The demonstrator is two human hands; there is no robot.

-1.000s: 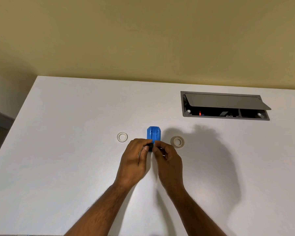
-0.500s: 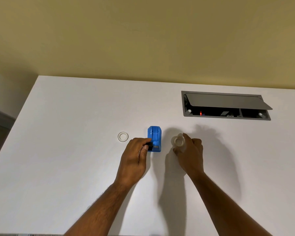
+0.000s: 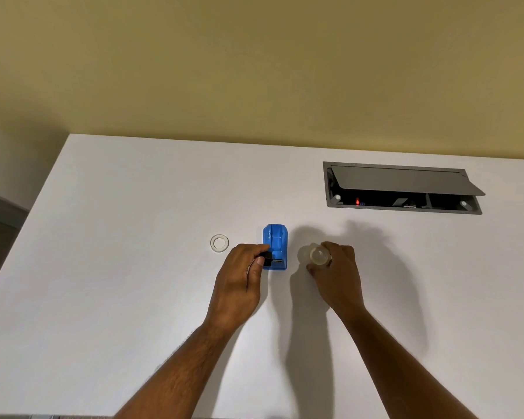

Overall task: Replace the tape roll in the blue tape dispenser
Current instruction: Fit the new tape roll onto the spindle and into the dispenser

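Note:
The blue tape dispenser (image 3: pixel 275 247) stands on the white table (image 3: pixel 133 282), a little beyond my hands. My left hand (image 3: pixel 239 285) pinches a small black piece (image 3: pixel 266 259) at the dispenser's near left side. To its right, my right hand (image 3: pixel 336 276) grips a clear tape roll (image 3: pixel 317 256), tilted up off the table with its hole facing me. A thin white ring, an emptier tape roll (image 3: pixel 219 243), lies flat on the table left of the dispenser.
A grey cable box (image 3: pixel 403 189) with its lid propped open is set into the table at the back right; a small red light glows inside. The table's left edge runs diagonally at the left. A yellow wall stands behind.
My right hand left the dispenser, moved right, took hold of the clear tape roll and lifted it on edge. My left hand stayed at the dispenser's black piece.

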